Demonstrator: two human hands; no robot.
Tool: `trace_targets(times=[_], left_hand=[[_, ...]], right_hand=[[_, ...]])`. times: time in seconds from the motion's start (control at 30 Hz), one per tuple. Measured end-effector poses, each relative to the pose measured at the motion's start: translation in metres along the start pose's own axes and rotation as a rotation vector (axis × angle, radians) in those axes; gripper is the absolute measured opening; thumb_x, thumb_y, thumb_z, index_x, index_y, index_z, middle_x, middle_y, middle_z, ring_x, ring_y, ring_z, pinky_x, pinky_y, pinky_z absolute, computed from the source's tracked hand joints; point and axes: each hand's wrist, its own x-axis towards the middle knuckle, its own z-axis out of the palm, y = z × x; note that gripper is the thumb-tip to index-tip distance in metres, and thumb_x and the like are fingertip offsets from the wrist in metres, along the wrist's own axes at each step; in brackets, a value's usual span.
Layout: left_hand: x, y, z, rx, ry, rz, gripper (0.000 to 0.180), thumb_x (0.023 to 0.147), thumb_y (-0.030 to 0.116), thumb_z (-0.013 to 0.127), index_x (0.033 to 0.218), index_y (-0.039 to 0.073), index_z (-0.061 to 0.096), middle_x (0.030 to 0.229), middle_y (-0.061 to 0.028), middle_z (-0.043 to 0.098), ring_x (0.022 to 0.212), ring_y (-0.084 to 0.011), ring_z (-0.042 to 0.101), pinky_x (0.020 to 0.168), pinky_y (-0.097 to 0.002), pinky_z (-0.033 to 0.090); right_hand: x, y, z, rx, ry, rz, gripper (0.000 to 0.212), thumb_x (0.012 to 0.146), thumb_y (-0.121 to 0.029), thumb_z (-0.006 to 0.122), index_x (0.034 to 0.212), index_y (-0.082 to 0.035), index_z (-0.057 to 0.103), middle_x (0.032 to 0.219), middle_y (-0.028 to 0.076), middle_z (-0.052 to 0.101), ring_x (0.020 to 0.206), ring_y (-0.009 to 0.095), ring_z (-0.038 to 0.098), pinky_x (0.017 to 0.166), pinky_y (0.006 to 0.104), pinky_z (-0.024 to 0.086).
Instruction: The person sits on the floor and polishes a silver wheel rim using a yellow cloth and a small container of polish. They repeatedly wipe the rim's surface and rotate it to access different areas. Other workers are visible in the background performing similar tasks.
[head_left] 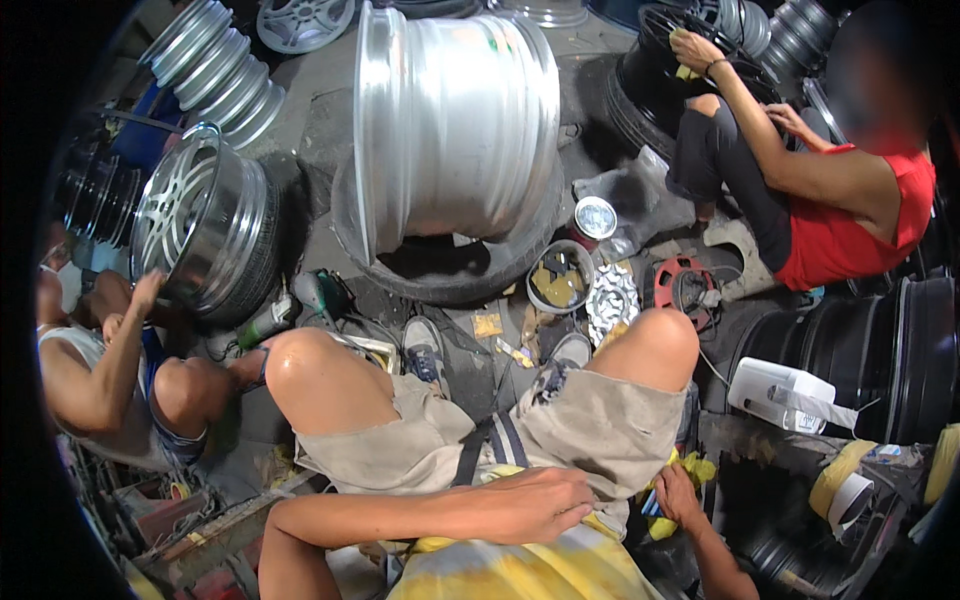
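Observation:
My left hand [540, 506] lies across my waist at the hem of my yellow shirt. Its fingers are curled under, so anything inside them is hidden. Beside my right thigh, my right hand [680, 496] is closed on a crumpled yellow cloth [697, 467], which shows above and below the fingers. A small blue-and-white strip [655, 503] shows by its fingertips. In front of my knees, a large bare silver wheel rim [455, 120] stands on its edge on a tire [440, 287] lying flat. Neither hand touches the rim.
A tub of brownish paste [560, 277] and a round can [596, 217] stand beyond my right knee. Co-workers sit at left, by a polished wheel [200, 225], and at right, wiping a black wheel [655, 75]. Dark rims [850, 345] and a white box [780, 393] lie right.

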Motion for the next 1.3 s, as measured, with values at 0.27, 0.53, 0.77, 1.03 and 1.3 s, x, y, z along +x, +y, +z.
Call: trace_targets(times=[0.27, 0.53, 0.77, 1.03, 1.3], left_hand=[[-0.012, -0.009, 0.005, 0.199, -0.049, 0.006, 0.03, 0.101, 0.021, 0.051, 0.113, -0.005, 0.061, 0.106, -0.019, 0.059, 0.103, -0.0372, 0.061, 0.089, -0.0454, 0.05], [-0.022, -0.008, 0.012, 0.32, -0.137, -0.006, 0.03, 0.096, 0.022, 0.057, 0.096, -0.007, 0.062, 0.103, -0.0225, 0.059, 0.099, -0.0393, 0.061, 0.085, -0.0469, 0.051], [-0.035, 0.006, -0.042, 0.443, -0.107, -0.023, 0.029, 0.095, 0.023, 0.059, 0.094, -0.006, 0.063, 0.1, -0.0212, 0.06, 0.099, -0.0371, 0.061, 0.082, -0.0461, 0.051], [-0.065, 0.076, -0.228, 0.738, 0.978, 0.159, 0.025, 0.096, 0.017, 0.057, 0.102, -0.004, 0.069, 0.095, -0.0151, 0.067, 0.088, -0.025, 0.064, 0.081, -0.0341, 0.051], [-0.149, 0.048, -0.219, 0.58, 1.126, -0.162, 0.033, 0.101, 0.023, 0.052, 0.116, -0.003, 0.065, 0.113, -0.0211, 0.065, 0.108, -0.037, 0.06, 0.097, -0.0435, 0.046]], right_hand=[[0.029, -0.04, -0.05, 0.079, 0.254, 0.062, 0.017, 0.09, -0.004, 0.05, 0.103, 0.004, 0.056, 0.098, 0.024, 0.053, 0.094, 0.045, 0.055, 0.084, 0.0484, 0.046], [0.063, -0.161, -0.158, 0.155, 0.733, -0.197, 0.018, 0.089, 0.001, 0.039, 0.095, 0.003, 0.055, 0.088, 0.009, 0.051, 0.079, 0.019, 0.054, 0.071, 0.0301, 0.046], [0.16, -0.264, -0.156, 0.229, 0.428, -0.303, 0.014, 0.091, -0.006, 0.059, 0.101, 0.002, 0.065, 0.094, 0.01, 0.062, 0.085, 0.017, 0.062, 0.075, 0.0272, 0.049], [0.393, -0.214, 0.111, 0.635, -0.175, 0.14, 0.027, 0.086, -0.023, 0.07, 0.102, -0.002, 0.07, 0.083, 0.013, 0.073, 0.063, 0.019, 0.071, 0.061, 0.033, 0.057], [0.44, -0.258, 0.195, 0.875, -0.017, 0.71, 0.018, 0.093, -0.017, 0.063, 0.094, 0.002, 0.061, 0.074, 0.013, 0.066, 0.053, 0.021, 0.064, 0.044, 0.0356, 0.054]])
